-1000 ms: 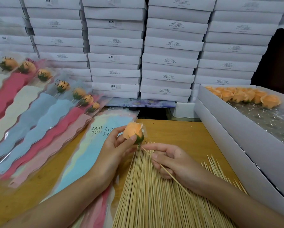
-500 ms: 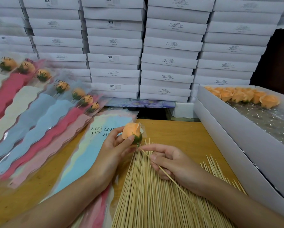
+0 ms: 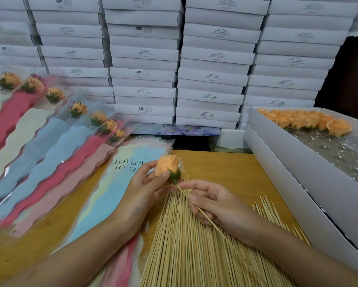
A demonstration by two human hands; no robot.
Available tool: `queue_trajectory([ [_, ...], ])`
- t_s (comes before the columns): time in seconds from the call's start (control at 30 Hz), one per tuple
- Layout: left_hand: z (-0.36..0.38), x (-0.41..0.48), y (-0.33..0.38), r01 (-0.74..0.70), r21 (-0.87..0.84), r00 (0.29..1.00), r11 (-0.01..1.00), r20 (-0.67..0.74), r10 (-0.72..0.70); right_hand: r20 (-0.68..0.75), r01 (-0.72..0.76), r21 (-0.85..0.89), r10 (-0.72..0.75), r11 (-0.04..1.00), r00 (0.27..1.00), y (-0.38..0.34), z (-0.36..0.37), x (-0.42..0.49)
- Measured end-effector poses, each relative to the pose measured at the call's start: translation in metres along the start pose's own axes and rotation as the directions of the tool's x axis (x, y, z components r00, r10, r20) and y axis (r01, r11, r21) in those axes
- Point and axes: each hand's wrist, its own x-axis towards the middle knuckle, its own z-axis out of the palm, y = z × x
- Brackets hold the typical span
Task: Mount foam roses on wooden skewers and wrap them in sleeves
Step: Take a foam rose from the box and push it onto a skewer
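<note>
My left hand [image 3: 142,191] holds an orange foam rose [image 3: 167,166] with a green base between thumb and fingers, above the table's middle. My right hand [image 3: 214,204] pinches a wooden skewer [image 3: 209,219] whose tip meets the rose's green base. Beneath both hands lies a broad pile of skewers [image 3: 186,245]. A stack of empty pastel sleeves [image 3: 109,195] printed "LOVE YOU" lies under my left hand.
Several wrapped roses in pink, blue and cream sleeves [image 3: 49,141] fan out at the left. A long white box [image 3: 294,183] at the right holds loose orange roses [image 3: 310,121]. Stacked white boxes [image 3: 174,59] wall off the back. The wooden table [image 3: 221,164] shows between.
The skewer tip has moved up to the rose's green base; both hands stay almost in place.
</note>
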Motion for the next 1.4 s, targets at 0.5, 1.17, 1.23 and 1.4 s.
queue_trajectory([
  [0.5, -0.003, 0.002, -0.001, 0.040, 0.026, 0.998, 0.999, 0.051, -0.042, -0.032, -0.043, 0.124, 0.047, 0.991, 0.998, -0.008, 0.003, -0.003],
  [1.17, -0.072, 0.043, 0.088, 0.002, -0.010, 0.981, 1.000, -0.194, -0.003, 0.185, -0.071, 0.047, 0.061, 0.996, 0.981, -0.024, 0.006, -0.010],
  [1.23, -0.079, 0.043, 0.092, 0.057, 0.011, 0.993, 0.998, -0.106, -0.055, 0.176, -0.057, 0.063, 0.045, 0.996, 0.983, -0.023, 0.005, -0.010],
  [1.4, -0.088, 0.045, 0.078, 0.105, 0.608, 0.987, 0.787, -0.161, -0.008, 0.035, 0.015, 0.090, -0.018, 0.996, 0.999, -0.017, 0.002, -0.007],
])
